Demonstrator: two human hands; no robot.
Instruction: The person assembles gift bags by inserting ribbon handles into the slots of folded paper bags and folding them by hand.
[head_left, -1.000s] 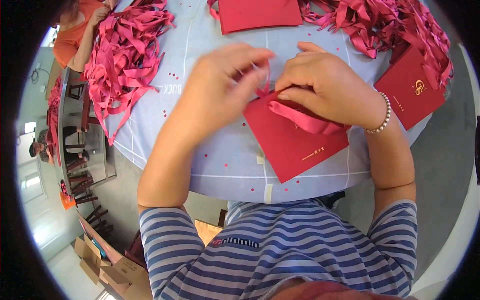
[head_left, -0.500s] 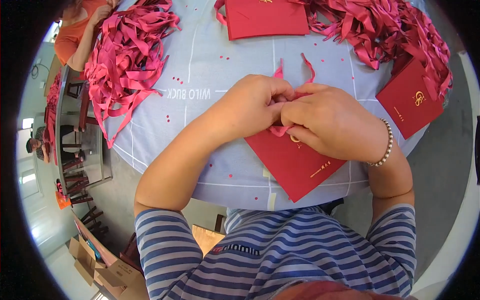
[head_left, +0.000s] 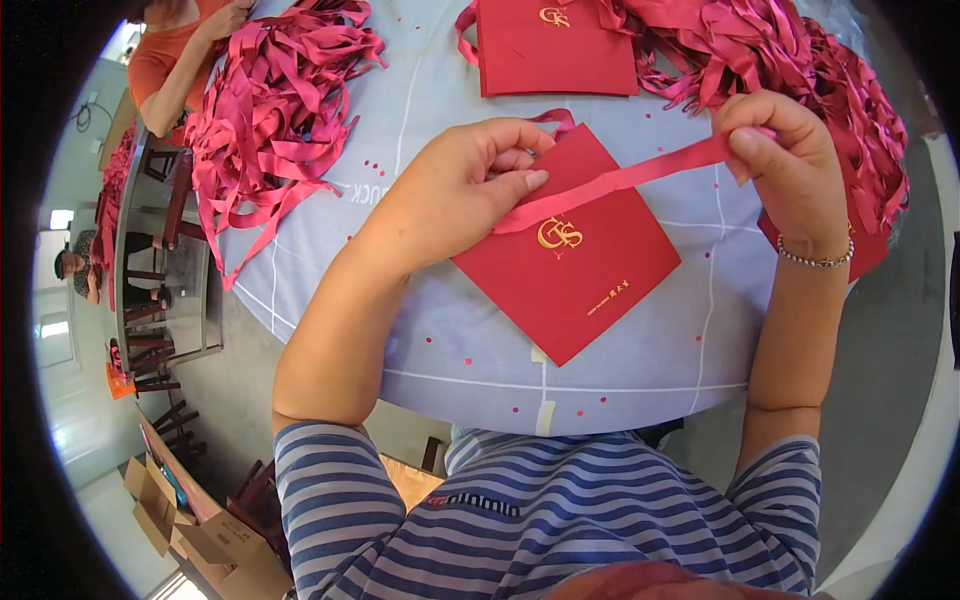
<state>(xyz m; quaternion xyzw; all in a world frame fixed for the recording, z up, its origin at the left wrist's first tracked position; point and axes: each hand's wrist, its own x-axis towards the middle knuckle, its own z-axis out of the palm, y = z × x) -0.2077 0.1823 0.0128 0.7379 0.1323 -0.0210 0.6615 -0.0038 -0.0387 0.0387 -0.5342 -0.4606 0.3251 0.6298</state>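
Pale blue, white-lined tablecloth (head_left: 650, 362). Right hand (head_left: 790, 175) pinching flat crimson satin ribbon (head_left: 640, 175), stretched over red square paper bag (head_left: 630, 250) lying on tablecloth; left hand (head_left: 455, 195) clasping bag's upper-left edge. Held end apparently unfastened; other end hidden. Outward: tangled crimson ribbon heap (head_left: 275, 120), red bags (head_left: 560, 65).

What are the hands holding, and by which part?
The right hand pinches a pink ribbon near its end, between thumb and finger. The left hand seems to hold the red bag by its upper-left edge.

Dark stools (head_left: 150, 343) stand on grey floor (head_left: 243, 370) at left, near open cardboard boxes (head_left: 222, 545).
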